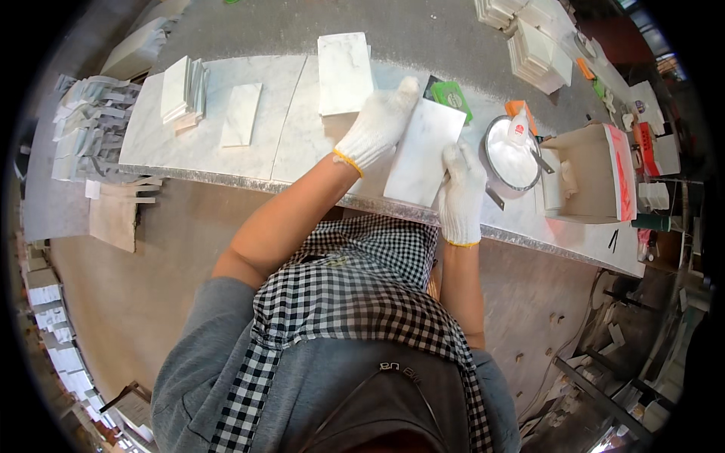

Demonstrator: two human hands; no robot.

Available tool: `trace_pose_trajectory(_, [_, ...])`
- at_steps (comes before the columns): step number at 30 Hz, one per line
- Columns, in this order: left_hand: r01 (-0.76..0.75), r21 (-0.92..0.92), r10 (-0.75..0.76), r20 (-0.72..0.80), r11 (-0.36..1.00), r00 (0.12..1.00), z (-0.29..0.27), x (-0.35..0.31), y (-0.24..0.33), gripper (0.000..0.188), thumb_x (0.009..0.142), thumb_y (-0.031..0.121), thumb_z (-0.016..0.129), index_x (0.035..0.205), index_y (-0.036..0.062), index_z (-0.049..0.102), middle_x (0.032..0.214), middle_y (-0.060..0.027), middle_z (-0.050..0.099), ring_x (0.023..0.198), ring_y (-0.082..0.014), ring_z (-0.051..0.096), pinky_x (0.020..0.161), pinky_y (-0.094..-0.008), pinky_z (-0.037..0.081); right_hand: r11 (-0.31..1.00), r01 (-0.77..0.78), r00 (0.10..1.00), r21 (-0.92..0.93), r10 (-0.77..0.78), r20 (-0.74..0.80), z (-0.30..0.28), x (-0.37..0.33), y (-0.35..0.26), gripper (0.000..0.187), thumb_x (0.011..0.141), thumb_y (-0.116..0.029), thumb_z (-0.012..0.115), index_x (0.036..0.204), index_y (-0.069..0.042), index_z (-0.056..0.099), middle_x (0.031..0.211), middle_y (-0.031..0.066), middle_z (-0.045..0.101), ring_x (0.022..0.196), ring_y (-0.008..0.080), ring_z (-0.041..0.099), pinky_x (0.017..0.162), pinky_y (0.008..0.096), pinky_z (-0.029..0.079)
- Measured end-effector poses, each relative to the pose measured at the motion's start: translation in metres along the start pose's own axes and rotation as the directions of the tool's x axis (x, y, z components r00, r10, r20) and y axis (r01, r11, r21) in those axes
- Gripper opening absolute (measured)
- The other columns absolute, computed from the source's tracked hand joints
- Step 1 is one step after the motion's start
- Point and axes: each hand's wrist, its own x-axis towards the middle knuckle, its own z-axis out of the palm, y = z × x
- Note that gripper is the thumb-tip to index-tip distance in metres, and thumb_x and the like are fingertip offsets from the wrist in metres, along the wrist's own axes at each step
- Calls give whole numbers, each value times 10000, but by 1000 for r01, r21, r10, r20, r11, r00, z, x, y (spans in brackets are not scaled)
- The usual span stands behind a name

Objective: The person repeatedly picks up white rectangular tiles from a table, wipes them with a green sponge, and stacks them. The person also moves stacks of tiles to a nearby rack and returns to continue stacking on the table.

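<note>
A white rectangular marble tile [424, 155] with faint grey veins lies slanted in front of me, between my two gloved hands. My left hand [384, 119], in a white knit glove with a yellow cuff, closes on its left edge near the far corner. On the opposite edge, lower down, my right hand [462, 195] has its fingers curled against the tile. The tile's underside and some fingertips are hidden. Just past its far corner sits a green block [451, 100] on a dark piece. A stack of marble tiles [345, 74] stands beyond my left hand.
Right of my right hand is a round bowl of white paste [504, 160] with a bottle [518, 127] and a spatula [542, 160]. An open cardboard box [596, 177] stands farther right. Leftward are a single tile [242, 115] and another tile stack [181, 92]. The stone bench's front edge [249, 183] runs before me.
</note>
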Motion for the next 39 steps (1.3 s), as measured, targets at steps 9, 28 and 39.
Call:
trace_pose_trajectory(9, [148,-200,-86,289,968,953,-1,-16,-19,528,1003,349,567,1243,-121,572,1180,-186,650,1055,-229,639,923,-333,527,968,-72,994,241,90,-64,-8,8,15,169,972,-151,639,1034,7,640,851,-15,566,695,47,482,591,194,383])
trace_pose_trajectory(28, [268,-552,-68,356,790,932,7,-11,-43,447,966,279,657,1210,-91,604,1129,-156,680,970,-217,668,848,-349,581,914,-64,994,400,96,-60,-8,12,22,312,988,-163,627,1203,60,590,1150,112,632,1032,198,609,924,346,497])
trace_pose_trajectory(39, [141,-344,-18,339,928,941,1,-25,-41,556,936,363,683,1203,-119,605,1069,-151,680,915,-177,651,799,-307,556,941,-9,995,338,42,-90,-14,40,13,417,1005,-327,620,1210,36,619,1123,76,635,997,141,597,876,306,507])
